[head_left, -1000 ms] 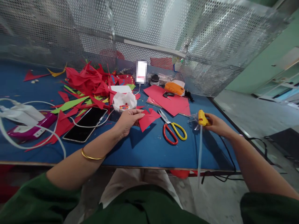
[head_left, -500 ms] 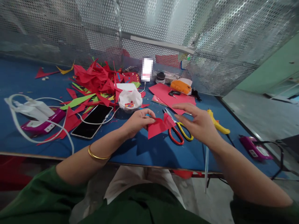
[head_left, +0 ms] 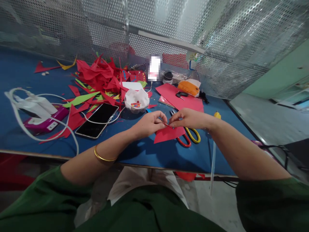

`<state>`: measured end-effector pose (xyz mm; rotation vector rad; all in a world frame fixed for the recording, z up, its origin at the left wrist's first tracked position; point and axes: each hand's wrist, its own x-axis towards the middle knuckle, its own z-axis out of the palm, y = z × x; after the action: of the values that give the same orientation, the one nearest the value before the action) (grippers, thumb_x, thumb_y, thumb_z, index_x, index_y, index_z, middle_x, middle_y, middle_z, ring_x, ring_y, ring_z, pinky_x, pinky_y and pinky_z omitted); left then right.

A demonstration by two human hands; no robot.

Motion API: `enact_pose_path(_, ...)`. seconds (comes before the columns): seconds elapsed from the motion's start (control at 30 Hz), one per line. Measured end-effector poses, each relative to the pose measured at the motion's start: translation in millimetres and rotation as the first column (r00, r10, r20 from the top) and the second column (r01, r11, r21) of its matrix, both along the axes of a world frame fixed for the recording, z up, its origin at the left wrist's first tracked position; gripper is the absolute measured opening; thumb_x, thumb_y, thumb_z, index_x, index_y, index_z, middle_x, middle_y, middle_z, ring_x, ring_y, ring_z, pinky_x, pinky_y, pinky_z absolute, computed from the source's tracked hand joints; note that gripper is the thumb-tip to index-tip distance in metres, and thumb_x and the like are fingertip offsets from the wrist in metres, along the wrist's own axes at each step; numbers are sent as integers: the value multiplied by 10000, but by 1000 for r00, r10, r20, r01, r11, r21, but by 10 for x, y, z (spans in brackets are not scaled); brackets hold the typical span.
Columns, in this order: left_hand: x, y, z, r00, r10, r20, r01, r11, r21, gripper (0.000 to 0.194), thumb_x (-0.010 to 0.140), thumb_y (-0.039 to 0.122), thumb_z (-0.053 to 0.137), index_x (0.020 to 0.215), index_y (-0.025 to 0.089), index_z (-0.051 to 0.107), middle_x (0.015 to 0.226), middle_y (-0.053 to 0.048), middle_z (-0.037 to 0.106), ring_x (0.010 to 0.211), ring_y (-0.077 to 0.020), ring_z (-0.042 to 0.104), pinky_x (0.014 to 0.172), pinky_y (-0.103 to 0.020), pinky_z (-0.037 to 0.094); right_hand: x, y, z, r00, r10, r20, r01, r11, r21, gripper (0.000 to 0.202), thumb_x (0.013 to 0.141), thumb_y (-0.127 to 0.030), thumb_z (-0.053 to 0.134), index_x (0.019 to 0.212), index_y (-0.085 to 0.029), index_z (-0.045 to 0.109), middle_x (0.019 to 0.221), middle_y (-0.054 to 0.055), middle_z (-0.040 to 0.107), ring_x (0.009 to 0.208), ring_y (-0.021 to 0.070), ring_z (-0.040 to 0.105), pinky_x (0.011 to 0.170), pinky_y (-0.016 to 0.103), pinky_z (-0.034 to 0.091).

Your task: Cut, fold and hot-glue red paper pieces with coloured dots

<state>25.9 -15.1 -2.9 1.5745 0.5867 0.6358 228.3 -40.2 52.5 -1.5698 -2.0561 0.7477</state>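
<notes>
A small piece of red paper (head_left: 168,135) is held above the blue table by both hands. My left hand (head_left: 154,123) pinches its upper left edge between thumb and fingers. Fingers of my right hand (head_left: 184,118) are closed on the same top edge, close beside the left fingertips. Scissors (head_left: 184,141) with one red and one yellow handle lie on the table just behind and right of the paper, their blades partly hidden by my right hand.
Red and green paper scraps (head_left: 98,75) are heaped at the back left. Nearby are a paper-lined bowl (head_left: 136,100), a black phone (head_left: 98,120), white cables and a purple power strip (head_left: 45,119). Red sheets (head_left: 180,98) and a yellow glue gun (head_left: 217,115) are on the right.
My right hand has moved left from beside the paper and closed on its top edge. The red paper now hangs flatter, and the view has shifted slightly.
</notes>
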Motion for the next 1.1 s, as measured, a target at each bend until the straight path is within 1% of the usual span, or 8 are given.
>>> enact_pose_path(0.1, -2, -1, -13, 1000, 16, -14, -16, 1000, 3, 146, 726, 176, 624, 857, 179, 558, 628, 24, 642, 514, -86, 471, 516, -200, 312, 8, 18, -19, 991, 126, 46, -113, 970, -214, 184, 675, -421, 750, 621, -245, 757, 552, -49, 618, 547, 132, 530, 553, 270, 449)
enact_pose_path(0.17, -3, -4, -11, 998, 51, -25, -51, 999, 0, 172, 713, 172, 639, 869, 181, 566, 640, 26, 644, 507, -86, 481, 502, -201, 316, 11, 27, -30, 992, 121, 45, -104, 955, -276, 185, 705, -422, 718, 667, -250, 775, 598, -36, 648, 571, 140, 544, 580, 284, 456)
enact_pose_path(0.33, 4, -22, 15, 992, 120, -35, -122, 990, -69, 221, 674, 124, 655, 880, 174, 593, 603, 52, 592, 450, -68, 436, 460, -204, 303, -22, 0, -80, 997, 74, -6, -73, 947, -311, 170, 704, -409, 711, 710, -255, 784, 632, -26, 670, 581, 143, 539, 577, 294, 441)
enact_pose_path(0.53, -30, 7, 88, 992, 124, -38, -129, 971, -200, 268, 641, 106, 659, 904, 159, 658, 624, 25, 626, 513, -85, 516, 528, -216, 367, -38, -62, -76, 995, 40, -92, -69, 938, -338, 166, 696, -402, 710, 699, -244, 761, 618, -33, 648, 581, 137, 517, 584, 292, 422)
enact_pose_path(0.73, -34, 61, 123, 988, 109, -112, -143, 916, -374, 191, 690, 270, 610, 790, 146, 716, 688, -44, 679, 593, -128, 584, 589, -248, 428, -17, -72, 3, 998, 35, -47, -50, 931, -363, 155, 688, -357, 687, 708, -215, 746, 627, -34, 624, 617, 136, 516, 596, 272, 405)
enact_pose_path(0.8, -26, 50, 97, 986, 104, -130, -143, 928, -344, 202, 688, 340, 664, 717, 143, 698, 652, -30, 650, 580, -122, 557, 574, -244, 409, -43, -66, 9, 998, 58, -30, -65, 924, -376, 159, 689, -341, 672, 724, -201, 739, 637, -33, 612, 620, 130, 500, 601, 270, 388)
enact_pose_path(0.9, -22, 22, 54, 982, 134, -136, -159, 968, -196, 238, 626, 356, 773, 642, 144, 666, 569, 20, 568, 528, -86, 454, 524, -224, 322, -91, -60, -2, 996, 83, -15, -83, 928, -363, 173, 683, -358, 660, 712, -200, 724, 613, -39, 567, 601, 119, 450, 584, 270, 354)
enact_pose_path(1.1, -12, -3, 41, 977, 185, -103, -187, 982, -6, 227, 686, 347, 732, 619, 138, 675, 549, 30, 536, 518, -72, 385, 513, -234, 268, -139, -68, -58, 999, 31, -15, -34, 944, -327, 277, 686, -470, 656, 689, -202, 727, 581, -29, 532, 565, 118, 399, 538, 282, 311)
